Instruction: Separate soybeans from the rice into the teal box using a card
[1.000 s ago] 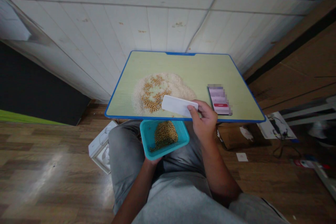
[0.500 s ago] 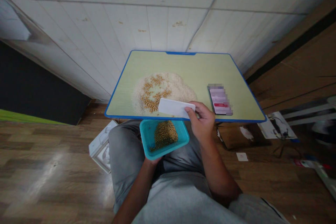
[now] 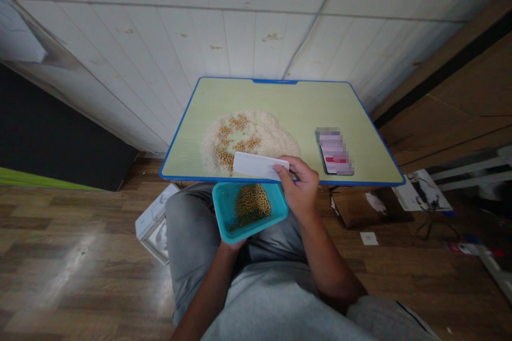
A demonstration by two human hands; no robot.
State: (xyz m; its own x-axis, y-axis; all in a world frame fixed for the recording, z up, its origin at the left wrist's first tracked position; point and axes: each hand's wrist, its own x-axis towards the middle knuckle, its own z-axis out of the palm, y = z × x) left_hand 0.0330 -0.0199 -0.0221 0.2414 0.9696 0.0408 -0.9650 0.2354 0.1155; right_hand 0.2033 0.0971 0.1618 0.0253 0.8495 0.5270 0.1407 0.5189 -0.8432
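Note:
My right hand (image 3: 301, 184) pinches one end of a flat white card-like piece (image 3: 258, 165) between thumb and fingers, low over the table's front edge. Beyond the card, round tan beans (image 3: 236, 123), likely soybeans by their look, lie scattered in a patch of white rice-like grains (image 3: 276, 136). Below the table edge, my left hand (image 3: 233, 245) grips a turquoise plastic tub (image 3: 221, 224) from underneath; most of its fingers are hidden by the tub. A heap of the same beans (image 3: 253, 203) fills part of the tub.
The small table (image 3: 320, 101) has a pale green top with a blue rim. A phone (image 3: 335, 152) lies at its right side. The wall (image 3: 240, 42) stands behind. A white box (image 3: 156, 224) is on the floor at left, a cardboard box (image 3: 364, 208) at right.
My right hand has shifted slightly left with the white piece, which covers more of the nearest beans. The tub and my left hand stay in place.

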